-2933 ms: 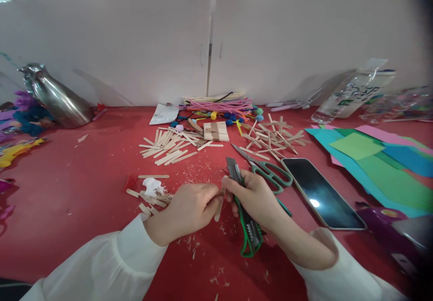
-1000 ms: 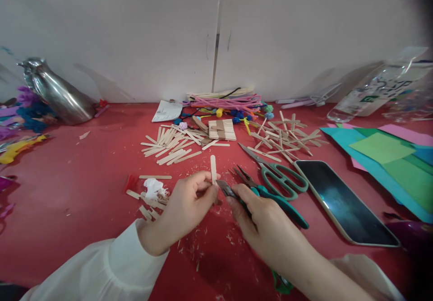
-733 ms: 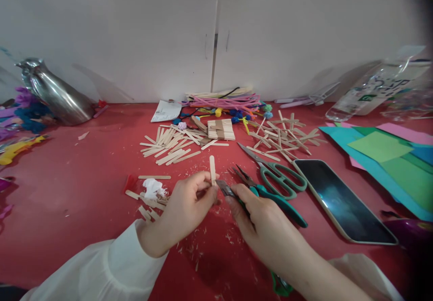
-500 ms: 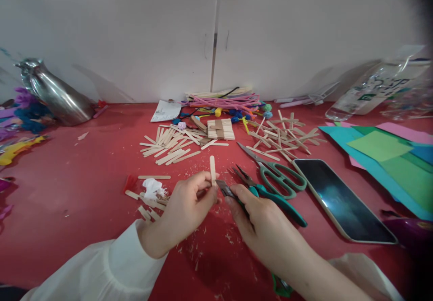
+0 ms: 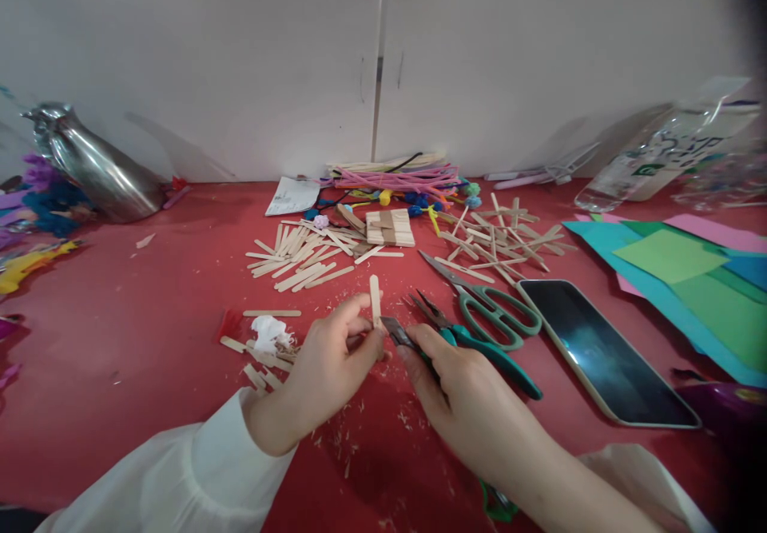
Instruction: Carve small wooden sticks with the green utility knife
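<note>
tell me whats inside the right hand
The right hand grips a cutter, its blade end showing, pointing at the wooden stick in the left hand. The hand covers the gripped part; whether the green piece below the forearm belongs to the cutter is unclear.

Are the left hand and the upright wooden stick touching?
Touching. The head view shows the left hand pinching the wooden stick with its fingers.
</note>
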`<state>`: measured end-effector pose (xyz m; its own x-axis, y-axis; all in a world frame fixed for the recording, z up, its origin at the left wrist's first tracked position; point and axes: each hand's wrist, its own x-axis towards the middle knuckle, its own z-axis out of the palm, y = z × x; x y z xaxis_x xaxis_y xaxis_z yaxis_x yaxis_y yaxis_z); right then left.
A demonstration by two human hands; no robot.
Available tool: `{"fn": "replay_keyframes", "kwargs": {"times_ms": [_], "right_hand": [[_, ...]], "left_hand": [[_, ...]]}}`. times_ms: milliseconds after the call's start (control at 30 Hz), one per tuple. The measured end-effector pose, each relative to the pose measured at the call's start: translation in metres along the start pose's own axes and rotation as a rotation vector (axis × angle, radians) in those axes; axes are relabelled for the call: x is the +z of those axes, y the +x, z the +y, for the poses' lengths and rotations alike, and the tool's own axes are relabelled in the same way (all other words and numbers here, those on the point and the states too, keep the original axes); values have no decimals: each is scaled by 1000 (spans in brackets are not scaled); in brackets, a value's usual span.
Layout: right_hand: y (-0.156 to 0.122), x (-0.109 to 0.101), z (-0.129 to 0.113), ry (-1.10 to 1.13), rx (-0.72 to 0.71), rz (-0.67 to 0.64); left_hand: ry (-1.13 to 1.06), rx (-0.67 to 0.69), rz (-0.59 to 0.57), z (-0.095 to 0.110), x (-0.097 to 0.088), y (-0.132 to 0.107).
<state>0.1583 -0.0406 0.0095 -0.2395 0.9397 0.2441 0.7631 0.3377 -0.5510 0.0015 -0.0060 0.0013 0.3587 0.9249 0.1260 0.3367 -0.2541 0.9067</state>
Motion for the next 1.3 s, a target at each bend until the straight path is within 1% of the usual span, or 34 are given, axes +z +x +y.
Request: {"fn": "replay_keyframes", "kwargs": {"times_ms": [233,400,667,867,1000,1167,1300], "right_hand": [[1,-1,0,2,9,-14],[1,-1,1,8,21,-22],[1,-1,0,7,40,-44],[0,-1,0,12,74,-80],[1,-2,-1,26,92,-95],[4,-4,-3,102,134,-124],[2,-2,-2,102,143,-160]], "left_hand": [[53,-18,-22,-1,0,0],[93,-19,-11,-2,-1,0],[80,-37,-14,-1,0,0],[98,-18,-19,-1,0,1],[210,22,-7,1,-1,0],[387,94,-14,7,-3,-2],[407,89,-25,10,-3,-1]]}}
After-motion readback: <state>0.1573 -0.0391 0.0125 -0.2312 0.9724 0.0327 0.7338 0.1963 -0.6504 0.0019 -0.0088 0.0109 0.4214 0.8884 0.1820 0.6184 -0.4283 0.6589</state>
